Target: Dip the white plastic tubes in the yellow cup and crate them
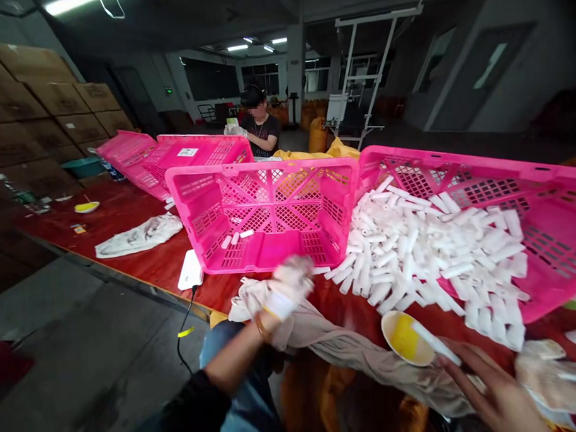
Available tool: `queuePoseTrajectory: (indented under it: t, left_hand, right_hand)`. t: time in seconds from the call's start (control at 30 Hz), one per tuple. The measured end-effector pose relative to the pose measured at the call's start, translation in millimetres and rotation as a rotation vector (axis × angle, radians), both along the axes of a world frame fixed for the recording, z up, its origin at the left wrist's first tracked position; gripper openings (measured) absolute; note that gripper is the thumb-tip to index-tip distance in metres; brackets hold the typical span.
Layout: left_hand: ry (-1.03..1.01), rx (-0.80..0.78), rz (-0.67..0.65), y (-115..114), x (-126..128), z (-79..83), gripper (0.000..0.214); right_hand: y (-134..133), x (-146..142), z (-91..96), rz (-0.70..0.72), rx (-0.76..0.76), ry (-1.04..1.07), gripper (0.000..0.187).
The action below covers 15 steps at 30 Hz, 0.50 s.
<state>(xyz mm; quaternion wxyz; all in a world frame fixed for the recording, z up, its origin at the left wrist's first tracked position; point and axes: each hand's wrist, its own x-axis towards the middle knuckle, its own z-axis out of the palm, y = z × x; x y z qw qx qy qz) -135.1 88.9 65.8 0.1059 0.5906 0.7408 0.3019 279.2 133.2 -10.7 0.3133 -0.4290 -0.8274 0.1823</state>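
Note:
My left hand (293, 282), in a white glove, is smeared by motion in front of the middle pink crate (262, 173); whether it holds anything cannot be made out. Below it a greyish cloth (320, 331) is bunched along the table's edge. My bare right hand (497, 385) pinches one end of a slim white tube (434, 342), whose other end reaches over a small oval bowl (389, 326) with yellow contents (405, 338). Beyond the bowl, a heap of white tubes (412, 243) spills from the tipped right pink crate (409, 155). Several similar pieces (236, 238) lie inside the middle crate.
A white device with a black cable (190, 270) sits at the red table's (143, 265) edge. Left of it are a white cloth (140, 235) and another yellow-filled dish (87, 207). Behind the crates a person (261, 125) works. Cardboard boxes (24, 118) are stacked at left.

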Motion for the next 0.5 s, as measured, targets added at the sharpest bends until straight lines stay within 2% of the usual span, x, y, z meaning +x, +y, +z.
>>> queuePoseTrajectory:
  t: [0.07,0.13,0.17,0.23,0.33,0.5]
  left_hand:
    - [0.049,0.023,0.190,21,-77,16.7,0.028]
    - [0.069,-0.005,0.315,39,-138,29.1,0.025]
    - [0.064,-0.019,0.333,45,-158,33.2,0.025]
    - [0.041,-0.041,0.331,49,-179,38.1,0.026]
    - [-0.025,-0.048,0.252,40,-166,41.7,0.029]
    - [-0.176,-0.088,-0.026,20,-89,42.6,0.042]
  right_hand:
    - [-6,3,7.0,-0.014,-0.078,0.058,0.037]
    - [-13,0,13.5,0.029,-0.163,0.095,0.034]
    - [-16,-2,16.5,0.053,-0.196,0.104,0.033]
    - [-22,-9,22.9,0.062,-0.231,0.113,0.033]
    - [-29,-18,37.1,0.011,-0.254,0.137,0.034]
    - [-44,-46,67.2,-0.002,-0.390,0.229,0.040]
